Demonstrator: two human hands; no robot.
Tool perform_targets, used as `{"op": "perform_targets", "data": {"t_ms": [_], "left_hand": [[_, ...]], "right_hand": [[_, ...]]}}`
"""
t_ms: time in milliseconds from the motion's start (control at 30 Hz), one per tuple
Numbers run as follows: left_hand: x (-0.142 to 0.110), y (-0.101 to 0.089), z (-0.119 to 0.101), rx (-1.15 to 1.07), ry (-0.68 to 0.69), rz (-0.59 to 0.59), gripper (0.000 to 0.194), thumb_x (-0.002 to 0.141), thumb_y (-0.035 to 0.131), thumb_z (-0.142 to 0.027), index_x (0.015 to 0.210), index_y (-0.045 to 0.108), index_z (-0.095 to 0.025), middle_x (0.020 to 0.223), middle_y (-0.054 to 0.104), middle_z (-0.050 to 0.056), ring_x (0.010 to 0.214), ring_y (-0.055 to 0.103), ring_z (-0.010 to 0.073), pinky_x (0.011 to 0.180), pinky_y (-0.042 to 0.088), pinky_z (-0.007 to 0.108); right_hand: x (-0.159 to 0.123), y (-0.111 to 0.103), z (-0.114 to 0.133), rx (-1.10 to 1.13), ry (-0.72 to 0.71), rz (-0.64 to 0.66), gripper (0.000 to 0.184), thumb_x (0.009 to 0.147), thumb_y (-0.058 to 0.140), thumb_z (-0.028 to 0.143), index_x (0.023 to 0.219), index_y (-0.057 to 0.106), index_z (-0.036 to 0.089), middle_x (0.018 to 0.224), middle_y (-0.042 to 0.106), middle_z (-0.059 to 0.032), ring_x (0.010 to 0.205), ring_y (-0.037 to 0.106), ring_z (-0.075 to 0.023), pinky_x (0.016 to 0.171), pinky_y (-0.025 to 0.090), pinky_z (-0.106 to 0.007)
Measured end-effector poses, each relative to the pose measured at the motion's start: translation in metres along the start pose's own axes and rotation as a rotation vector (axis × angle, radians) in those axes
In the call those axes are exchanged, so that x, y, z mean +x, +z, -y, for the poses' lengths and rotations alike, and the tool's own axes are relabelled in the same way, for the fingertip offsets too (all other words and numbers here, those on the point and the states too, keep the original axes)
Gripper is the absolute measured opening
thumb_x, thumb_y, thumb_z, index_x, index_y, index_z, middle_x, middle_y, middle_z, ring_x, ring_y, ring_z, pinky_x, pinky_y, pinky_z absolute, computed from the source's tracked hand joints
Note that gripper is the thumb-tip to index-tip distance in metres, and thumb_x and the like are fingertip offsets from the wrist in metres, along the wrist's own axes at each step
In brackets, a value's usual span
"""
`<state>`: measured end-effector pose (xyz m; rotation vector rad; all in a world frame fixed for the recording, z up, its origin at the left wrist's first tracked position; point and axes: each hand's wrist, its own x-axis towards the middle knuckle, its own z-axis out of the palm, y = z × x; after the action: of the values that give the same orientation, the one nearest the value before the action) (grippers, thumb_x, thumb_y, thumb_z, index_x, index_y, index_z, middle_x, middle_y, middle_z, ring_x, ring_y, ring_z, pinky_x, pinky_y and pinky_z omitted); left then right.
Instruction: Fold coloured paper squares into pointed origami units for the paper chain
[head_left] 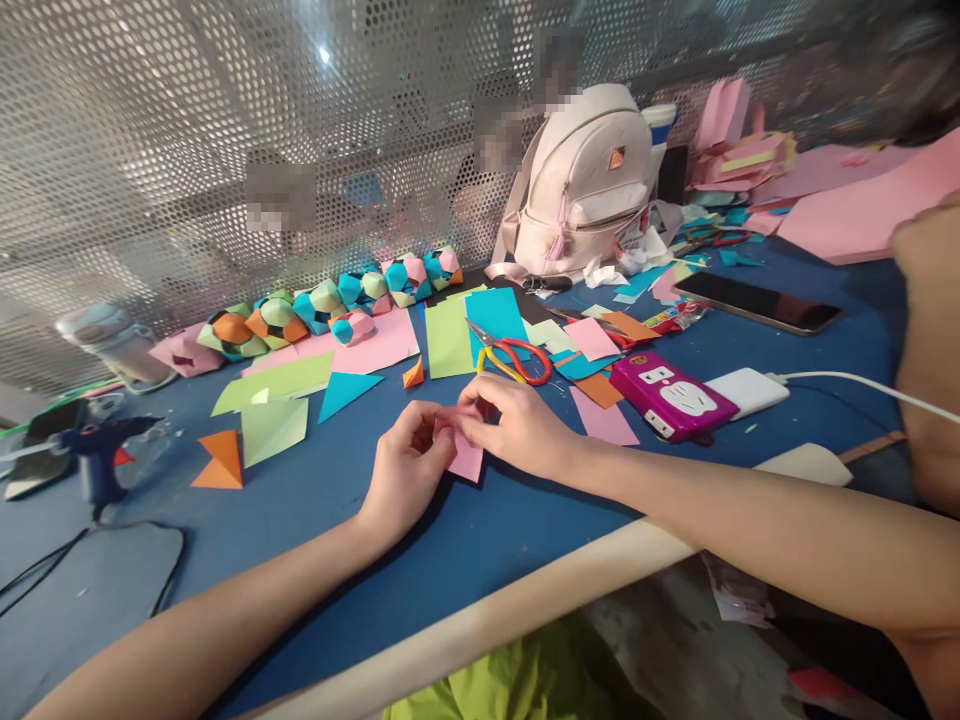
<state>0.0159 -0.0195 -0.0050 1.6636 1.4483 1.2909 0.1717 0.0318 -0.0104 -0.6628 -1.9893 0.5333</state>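
Observation:
Between my two hands is a small piece of pink paper (468, 460), its lower corner hanging free below the fingers. My left hand (409, 465) pinches it from the left, thumb and fingers closed on its edge. From the right, my right hand (517, 425) grips its upper edge, partly hiding how it is folded. Just beyond my hands lie scissors (525, 360) with red and yellow handles. A small folded orange piece (413, 373) rests near my left fingers, and a blue paper triangle (349, 393) lies farther left.
Folded paper balls (322, 300) line up along the perforated metal screen (187, 120). A glue gun (97, 450) with its cord stands at left. Around the right are a backpack (585, 190), a purple power strip (671, 397), a phone (757, 302) and another person's arm (930, 340).

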Motion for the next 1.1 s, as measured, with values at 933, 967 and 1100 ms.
{"op": "perform_targets", "data": {"t_ms": [933, 967, 1100], "left_hand": [[-0.002, 0.0, 0.0, 0.038, -0.005, -0.016, 0.008, 0.075, 0.058, -0.019, 0.083, 0.06, -0.021, 0.066, 0.058, -0.004, 0.055, 0.049, 0.0098, 0.053, 0.04, 0.021], [-0.002, 0.0, 0.0, 0.046, -0.001, -0.012, 0.007, 0.076, 0.058, -0.019, 0.082, 0.06, -0.021, 0.066, 0.058, -0.004, 0.055, 0.049, 0.0097, 0.052, 0.04, 0.021], [-0.002, -0.001, 0.0, 0.06, 0.017, 0.004, 0.004, 0.078, 0.057, -0.021, 0.083, 0.059, -0.021, 0.065, 0.056, -0.004, 0.056, 0.049, 0.0097, 0.052, 0.039, 0.021]], "right_hand": [[0.009, -0.012, 0.009, 0.487, 0.448, 0.06, 0.021, 0.09, 0.048, 0.034, 0.076, 0.053, 0.018, 0.072, 0.055, 0.0008, 0.062, 0.053, -0.0115, 0.06, 0.045, -0.027], [0.01, -0.012, 0.008, 0.561, 0.527, 0.094, 0.023, 0.088, 0.052, 0.037, 0.075, 0.054, 0.018, 0.069, 0.054, 0.0017, 0.059, 0.051, -0.0107, 0.057, 0.044, -0.026], [0.011, -0.009, 0.005, 0.621, 0.587, 0.236, 0.023, 0.081, 0.063, 0.037, 0.076, 0.059, 0.015, 0.063, 0.053, 0.0034, 0.058, 0.049, -0.0098, 0.057, 0.041, -0.025]]}}
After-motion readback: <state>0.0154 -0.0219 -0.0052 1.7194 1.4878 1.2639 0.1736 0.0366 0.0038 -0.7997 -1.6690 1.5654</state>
